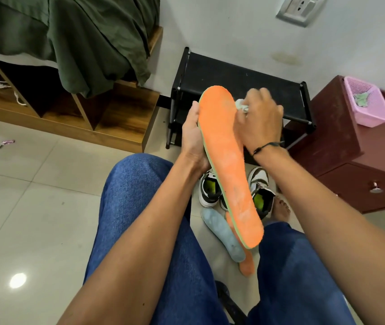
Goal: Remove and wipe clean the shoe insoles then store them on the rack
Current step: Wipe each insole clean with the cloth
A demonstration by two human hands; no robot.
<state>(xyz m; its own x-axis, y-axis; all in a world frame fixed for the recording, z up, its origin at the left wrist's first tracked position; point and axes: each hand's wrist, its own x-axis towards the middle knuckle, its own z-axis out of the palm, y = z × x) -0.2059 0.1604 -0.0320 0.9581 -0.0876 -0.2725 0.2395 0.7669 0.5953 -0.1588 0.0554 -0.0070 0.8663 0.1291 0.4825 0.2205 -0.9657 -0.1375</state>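
In the middle of the frame the left hand (195, 137) grips an orange insole (227, 160) by its left edge, with the thumb on the front side near the upper end and the other fingers hidden behind it. The insole is held up in the air, slanting from the upper middle down to the lower right, and it has a thin green rim. The right hand (260, 116) is curled around a small white cloth (242, 105) and presses it against the right edge of the insole near the top; a dark thread bracelet (263, 147) is on this wrist. Behind the hands, against the wall, stands a black shoe rack (233, 76). Below the insole, on the tiled floor (34, 195), there are two white and black shoes (210, 191) with green inside, side by side. Just under them lie a pale blue insole (222, 233) and a second orange insole (246, 266), which is partly covered. The person's knees in blue jeans (140, 207) fill the lower part. At the right side is a dark red cabinet (350, 148) with a pink basket (369, 104) on top, and at the upper left a bed with a green sheet (81, 31).
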